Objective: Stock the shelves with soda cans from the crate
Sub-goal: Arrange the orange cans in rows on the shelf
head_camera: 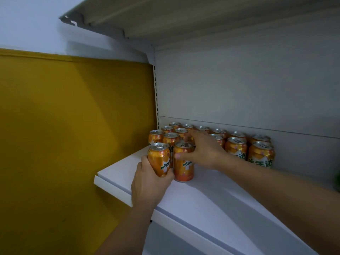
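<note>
so mid-frame the left hand [147,184] grips an orange can [159,159], the right hand [204,153] is wrapped round the neighbouring can [184,169] on the white shelf [202,199]

Cans [237,146] on shelf [211,203], rear-left corner

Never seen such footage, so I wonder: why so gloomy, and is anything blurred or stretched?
Head view: dim, bluish light; the right arm throws a shadow on the white shelf. Head view: the right hand fingers look slightly smeared, the left hand's can label sharp. Head view: the wide lens stretches both forearms toward the bottom.
</note>
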A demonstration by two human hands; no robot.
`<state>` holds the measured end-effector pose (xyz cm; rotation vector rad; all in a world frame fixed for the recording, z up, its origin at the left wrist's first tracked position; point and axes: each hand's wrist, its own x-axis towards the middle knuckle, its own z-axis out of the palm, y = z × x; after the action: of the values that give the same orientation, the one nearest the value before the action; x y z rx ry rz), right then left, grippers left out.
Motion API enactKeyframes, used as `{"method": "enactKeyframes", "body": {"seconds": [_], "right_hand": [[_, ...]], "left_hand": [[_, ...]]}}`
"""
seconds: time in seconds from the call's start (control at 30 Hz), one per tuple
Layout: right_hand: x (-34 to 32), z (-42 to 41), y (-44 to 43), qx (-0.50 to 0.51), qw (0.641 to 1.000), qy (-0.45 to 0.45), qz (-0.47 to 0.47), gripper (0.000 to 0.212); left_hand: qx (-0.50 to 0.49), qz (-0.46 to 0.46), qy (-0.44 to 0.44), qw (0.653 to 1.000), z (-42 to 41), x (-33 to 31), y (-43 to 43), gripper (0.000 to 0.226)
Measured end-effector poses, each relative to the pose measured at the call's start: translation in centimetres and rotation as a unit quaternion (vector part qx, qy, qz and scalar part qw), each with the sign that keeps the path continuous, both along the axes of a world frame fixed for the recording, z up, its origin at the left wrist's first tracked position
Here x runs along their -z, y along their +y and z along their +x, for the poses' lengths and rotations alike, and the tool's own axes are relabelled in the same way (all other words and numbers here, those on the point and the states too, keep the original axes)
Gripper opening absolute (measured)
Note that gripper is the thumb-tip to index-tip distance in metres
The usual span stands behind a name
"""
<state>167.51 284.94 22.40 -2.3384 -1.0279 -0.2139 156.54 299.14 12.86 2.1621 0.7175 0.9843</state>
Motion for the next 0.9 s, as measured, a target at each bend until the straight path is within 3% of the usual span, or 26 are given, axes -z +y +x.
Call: {"method": "enactKeyframes", "body": {"seconds": [0.13, 0.23, 0.43, 0.63, 0.73, 0.9], "right_hand": [[0.0, 0.0, 0.1, -0.019, 0.999, 0.003, -0.029, 0.046], [-0.1, 0.0, -0.7, -0.051, 0.997, 0.014, -0.05, 0.058], [-0.2, -0.8, -0.6, 0.053, 0.998, -0.023, -0.015, 0.071], [-0.9, -0.8, -0.2, 0.011, 0.998, -0.014, -0.056, 0.051], [-1.2, -0.8, -0.6, -0.019, 0.998, 0.021, -0.053, 0.052], [0.2, -1.4, 0.8, 0.054, 0.998, -0.001, -0.011, 0.058]], "left_hand": [[-0.005, 0.006, -0.002, 1.0, -0.1, 0.0, 0.0, 0.069], [-0.01, 0.01, 0.0, 1.0, -0.1, 0.0, 0.0, 0.069], [-0.014, 0.005, 0.001, 1.0, -0.1, -0.1, -0.3, 0.071], [-0.018, 0.015, 0.001, 1.0, -0.2, 0.0, -0.3, 0.072], [-0.019, 0.019, -0.001, 1.0, -0.1, 0.2, -0.3, 0.073], [-0.019, 0.023, 0.001, 1.0, 0.0, 0.3, -0.2, 0.074]]}}
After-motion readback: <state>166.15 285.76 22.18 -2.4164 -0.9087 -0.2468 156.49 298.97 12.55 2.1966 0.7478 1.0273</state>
